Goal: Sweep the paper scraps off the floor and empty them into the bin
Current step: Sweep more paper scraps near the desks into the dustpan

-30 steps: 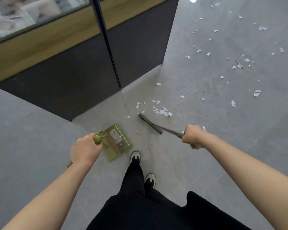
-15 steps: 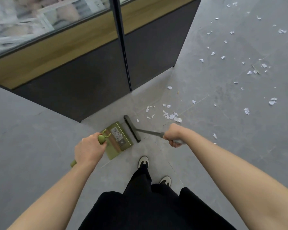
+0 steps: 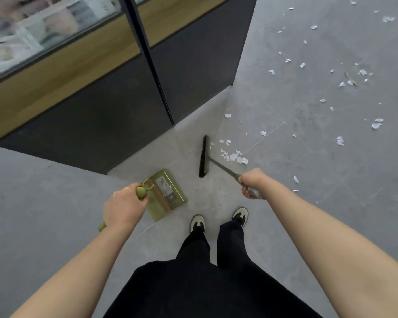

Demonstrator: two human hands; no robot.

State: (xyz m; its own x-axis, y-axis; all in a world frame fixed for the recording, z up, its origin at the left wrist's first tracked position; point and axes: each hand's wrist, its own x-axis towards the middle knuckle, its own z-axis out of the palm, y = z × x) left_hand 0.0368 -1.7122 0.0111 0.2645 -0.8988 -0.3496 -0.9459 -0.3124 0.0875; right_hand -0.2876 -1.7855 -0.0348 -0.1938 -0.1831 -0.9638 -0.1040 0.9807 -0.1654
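Since the frame half a second earlier, the black-bristled broom head (image 3: 204, 157) has swung away from the mouth of the olive-green metal dustpan (image 3: 168, 195) and now stands apart from it, to its upper right, bristles against the grey tiled floor (image 3: 308, 203). The feet have also shifted: both white-and-black shoes (image 3: 240, 214) are now visible side by side below the dustpan and broom.

Right hand (image 3: 253, 183): fingers curled fully round the grey broom handle (image 3: 225, 169), firm hold, near its upper end. Left hand (image 3: 122, 208): fingers wrapped round the green dustpan handle (image 3: 141, 193), whose lower end shows beyond the wrist. The dustpan pan sits low over or on the floor; contact cannot be determined. A label is visible inside it.

White paper scraps: a small cluster (image 3: 233, 155) lies just beside the broom head on its right side, touching or nearly touching the handle's line. Further scraps (image 3: 340, 83) are scattered widely over the floor toward the upper right, well apart from the broom. No scraps can be confirmed inside the dustpan.

A dark partition with wood-toned band and glazed top (image 3: 101, 88) stands behind the dustpan.
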